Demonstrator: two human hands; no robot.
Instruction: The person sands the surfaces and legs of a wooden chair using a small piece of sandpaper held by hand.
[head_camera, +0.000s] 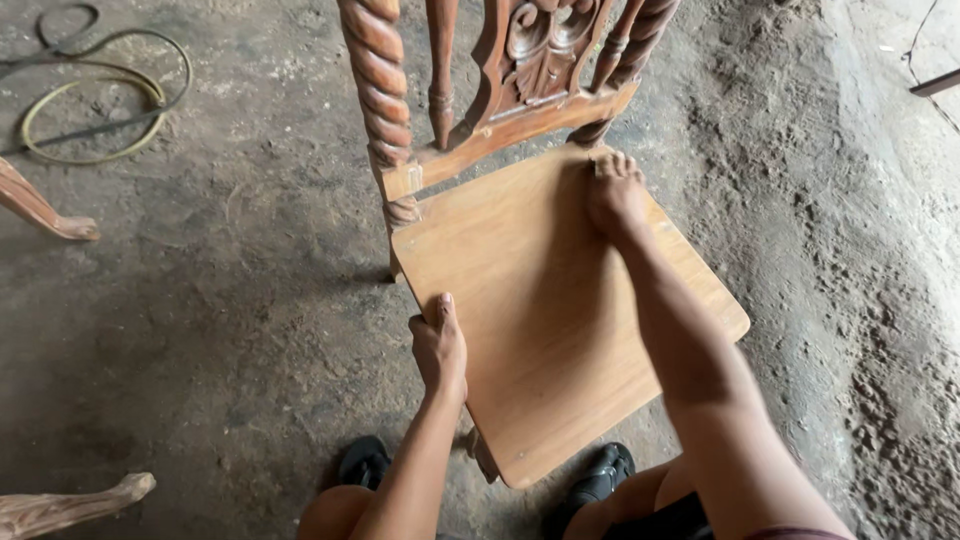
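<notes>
A wooden chair stands on a dirt floor in front of me, with a plain light plywood seat board (540, 300) and a dark carved backrest (520, 60) with twisted posts. My left hand (440, 345) grips the seat board's left edge, thumb on top. My right hand (615, 195) presses on the far right corner of the board, fingers curled at the rail under the backrest. Both my forearms reach over the seat. My feet in black sandals (600, 475) stand under the near edge.
A coiled hose and cable (95, 95) lie on the ground at the far left. Two carved wooden legs (45, 210) (70, 505) stick in from the left edge. Loose grey dirt (880, 300) is heaped along the right side.
</notes>
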